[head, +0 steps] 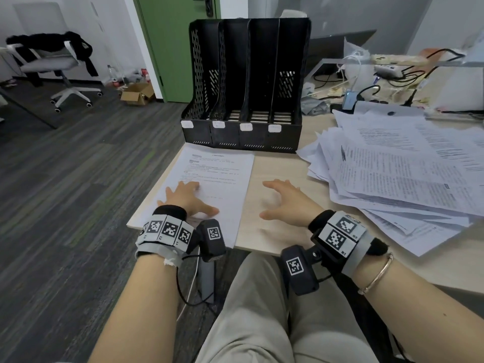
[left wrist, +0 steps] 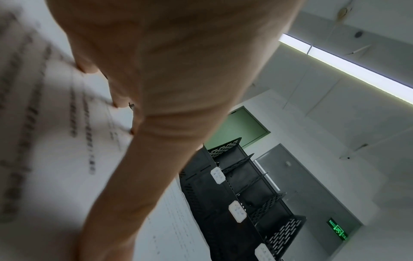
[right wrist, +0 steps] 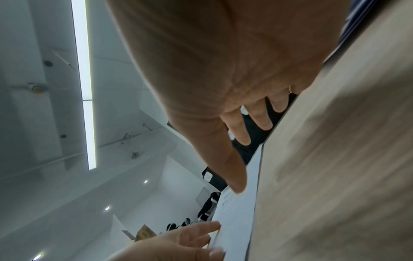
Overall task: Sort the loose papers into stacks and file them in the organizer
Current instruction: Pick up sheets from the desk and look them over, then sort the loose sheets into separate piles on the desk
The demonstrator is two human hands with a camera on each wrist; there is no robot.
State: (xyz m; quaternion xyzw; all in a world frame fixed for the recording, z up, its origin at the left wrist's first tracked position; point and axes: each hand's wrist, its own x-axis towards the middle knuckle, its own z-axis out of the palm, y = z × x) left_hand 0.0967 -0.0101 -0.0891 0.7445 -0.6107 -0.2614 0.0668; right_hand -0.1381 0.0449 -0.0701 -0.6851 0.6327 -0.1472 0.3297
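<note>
A small stack of printed sheets (head: 220, 176) lies flat on the desk's left corner, in front of a black four-slot organizer (head: 246, 82) whose slots stand without papers. My left hand (head: 187, 196) rests flat on that stack with fingers spread; in the left wrist view its fingertips (left wrist: 89, 68) press the printed sheet (left wrist: 44, 123). My right hand (head: 284, 199) hovers over bare desk just right of the stack, fingers spread and holding nothing. A big untidy pile of loose papers (head: 400, 174) covers the right side of the desk.
The desk (head: 277, 231) ends just left of the stack, with carpet floor below. Cables, a power strip (head: 387, 70) and clutter lie behind the loose pile. An office chair (head: 52, 64) and a cardboard box (head: 137, 94) stand on the floor at left.
</note>
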